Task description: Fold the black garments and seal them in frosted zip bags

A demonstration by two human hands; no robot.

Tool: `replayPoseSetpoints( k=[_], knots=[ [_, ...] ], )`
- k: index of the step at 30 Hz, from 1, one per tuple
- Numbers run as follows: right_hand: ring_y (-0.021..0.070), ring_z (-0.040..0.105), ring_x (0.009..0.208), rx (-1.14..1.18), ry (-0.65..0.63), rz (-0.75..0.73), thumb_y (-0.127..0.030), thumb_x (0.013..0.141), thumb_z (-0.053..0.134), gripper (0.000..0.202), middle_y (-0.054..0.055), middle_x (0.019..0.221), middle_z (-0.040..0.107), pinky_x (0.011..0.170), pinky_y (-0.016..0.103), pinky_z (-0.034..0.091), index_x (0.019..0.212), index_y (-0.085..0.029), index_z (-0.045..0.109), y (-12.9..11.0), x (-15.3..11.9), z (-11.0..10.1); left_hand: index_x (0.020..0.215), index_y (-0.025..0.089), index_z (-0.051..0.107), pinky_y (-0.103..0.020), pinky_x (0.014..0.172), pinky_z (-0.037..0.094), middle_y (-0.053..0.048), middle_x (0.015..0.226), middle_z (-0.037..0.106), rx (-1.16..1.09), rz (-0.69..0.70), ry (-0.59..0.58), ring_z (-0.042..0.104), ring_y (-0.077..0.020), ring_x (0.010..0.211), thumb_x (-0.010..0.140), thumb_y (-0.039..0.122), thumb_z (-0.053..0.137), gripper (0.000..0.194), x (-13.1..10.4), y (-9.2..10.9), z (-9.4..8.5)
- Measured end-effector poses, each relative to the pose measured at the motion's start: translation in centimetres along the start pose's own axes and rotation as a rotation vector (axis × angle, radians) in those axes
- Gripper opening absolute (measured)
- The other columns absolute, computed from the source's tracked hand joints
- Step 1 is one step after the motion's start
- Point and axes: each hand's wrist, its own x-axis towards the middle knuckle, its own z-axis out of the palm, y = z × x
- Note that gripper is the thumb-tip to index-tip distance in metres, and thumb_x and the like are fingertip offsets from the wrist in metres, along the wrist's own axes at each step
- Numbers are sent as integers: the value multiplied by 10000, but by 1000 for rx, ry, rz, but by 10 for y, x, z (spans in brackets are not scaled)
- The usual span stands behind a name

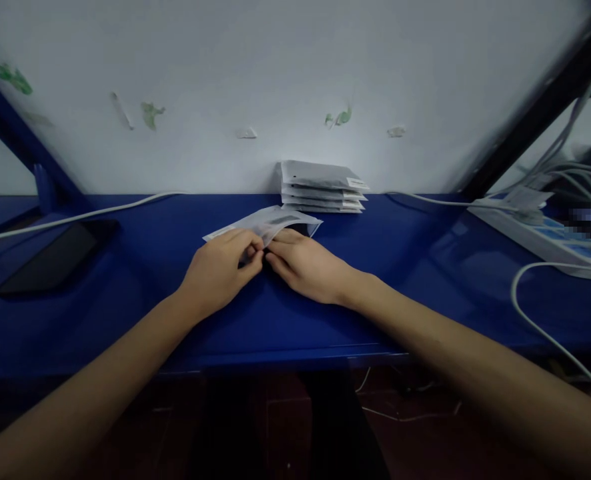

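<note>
Bare worktop point(143, 280) lies open left of the left hand point(220, 272) as far as a dark slab point(58, 259), with a white cable point(148, 199) strung behind it. Straight ahead, a bag point(260, 223) and, beyond it, a stack of packs point(320, 179) block the way to the wall point(285, 73). Right of the right hand point(311, 267), room runs clear to a power strip point(530, 241) and a looping cord point(513, 288).

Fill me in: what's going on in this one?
A person at a blue table has both hands on a translucent pouch. The left hand appears to pinch its near edge, while the right hand is at its right part, some fingertips hidden. Something dark shows there, though whether inside or beneath the pouch is unclear. Behind, similar pouches are stacked near the wall; a flat dark object lies to the left.
</note>
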Motion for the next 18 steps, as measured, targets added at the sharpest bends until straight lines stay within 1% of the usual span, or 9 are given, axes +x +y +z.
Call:
replayPoseSetpoints(
  k=[2, 5, 7, 9, 11, 13, 14, 16, 18],
  knots=[
    [204, 629, 986, 57, 102, 6, -175, 948, 448, 251, 80, 1035, 697, 925, 389, 492, 1003, -172, 694, 1, -2, -8, 1011, 196, 664, -324, 716, 466, -44, 906, 664, 127, -23, 46, 605, -196, 781, 889, 189, 525, 186, -1, -7, 0],
    [210, 630, 963, 52, 322, 97, -198, 921, 464, 241, 68, 990, 695, 911, 400, 495, 976, -183, 698, 13, -6, -20, 1079, 202, 679, -378, 753, 467, -74, 915, 641, 292, -82, 55, 593, -252, 865, 899, 159, 465, 283, -1, -19, -1],
    [237, 606, 1055, 8, 372, 155, -187, 874, 498, 247, 75, 1067, 681, 964, 432, 472, 1030, -189, 690, 26, -9, -24, 1066, 215, 687, -402, 774, 470, -77, 910, 633, 304, -158, 37, 586, -269, 902, 906, 155, 429, 309, 0, -21, -2],
    [273, 562, 1164, -29, 304, 212, -186, 810, 558, 345, 89, 1198, 645, 1018, 470, 442, 1139, -193, 663, 39, -12, -22, 1041, 225, 684, -424, 814, 475, -73, 941, 641, 273, -226, 18, 591, -273, 935, 929, 211, 422, 284, 1, -18, -2],
    [296, 547, 1200, -41, 183, 275, -192, 770, 599, 460, 123, 1273, 609, 1028, 478, 442, 1229, -170, 627, 50, -14, -17, 1047, 216, 665, -457, 862, 475, -81, 1013, 641, 271, -244, -7, 594, -290, 974, 940, 373, 469, 273, 1, -12, -1],
    [297, 561, 1187, -37, 97, 323, -195, 773, 602, 496, 157, 1280, 599, 1021, 462, 453, 1266, -133, 607, 57, -15, -11, 1086, 197, 637, -488, 885, 473, -107, 1076, 615, 321, -219, -35, 591, -318, 991, 888, 565, 528, 432, 0, -7, 0],
    [293, 568, 1175, -34, 76, 336, -196, 783, 595, 491, 165, 1272, 601, 1016, 454, 458, 1269, -121, 604, 58, -15, -9, 1103, 188, 623, -495, 882, 475, -118, 1088, 600, 350, -206, -45, 589, -327, 987, 854, 621, 551, 504, 0, -5, 0],
    [285, 578, 1158, -30, 77, 349, -188, 797, 583, 463, 167, 1256, 605, 1005, 442, 465, 1254, -118, 612, 59, -15, -6, 1120, 178, 603, -484, 862, 484, -125, 1085, 577, 378, -206, -58, 591, -322, 957, 830, 615, 584, 524, 0, -4, 2],
    [280, 581, 1148, -28, 94, 345, -170, 795, 583, 435, 158, 1239, 613, 1001, 436, 465, 1226, -127, 626, 59, -14, -5, 1127, 180, 585, -459, 833, 493, -117, 1090, 561, 359, -244, -50, 596, -291, 907, 854, 513, 591, 430, 1, -5, 2]
  ],
)
